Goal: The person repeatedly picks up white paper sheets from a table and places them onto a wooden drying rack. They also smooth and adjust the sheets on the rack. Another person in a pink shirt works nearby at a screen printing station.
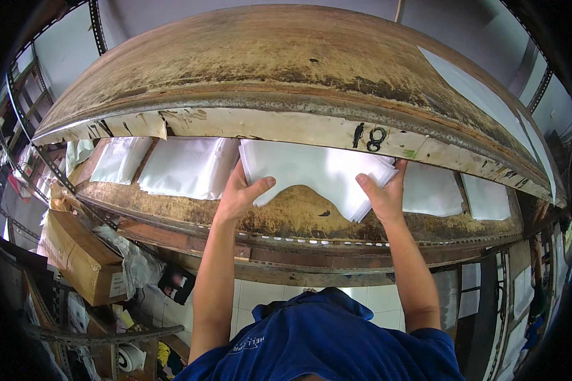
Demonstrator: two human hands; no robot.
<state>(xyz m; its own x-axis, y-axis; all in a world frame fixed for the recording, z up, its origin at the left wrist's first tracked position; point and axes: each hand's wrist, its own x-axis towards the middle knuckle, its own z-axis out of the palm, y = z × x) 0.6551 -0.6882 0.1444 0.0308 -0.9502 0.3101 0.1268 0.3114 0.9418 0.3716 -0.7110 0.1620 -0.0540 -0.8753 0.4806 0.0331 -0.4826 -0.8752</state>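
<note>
A stack of thin white sheets (311,164) lies between my hands on a worn wooden shelf, partly beneath the board above. Its near edge curves inward in the middle. My left hand (240,193) grips the left side, thumb on top and fingers hidden behind or under the sheets. On the right side, where the layered edges fan slightly, my right hand (384,195) holds on in the same way. Left of this stack sits another white stack (187,168), with a smaller white stack (121,160) beyond it. To the right rests a further white stack (432,190).
A thick wooden upper board (286,57) with a black-marked front edge overhangs the shelf (292,213). One more white stack (487,198) lies at the far right. A cardboard box (82,257) and crumpled plastic (136,260) are at lower left, near perforated metal rack posts.
</note>
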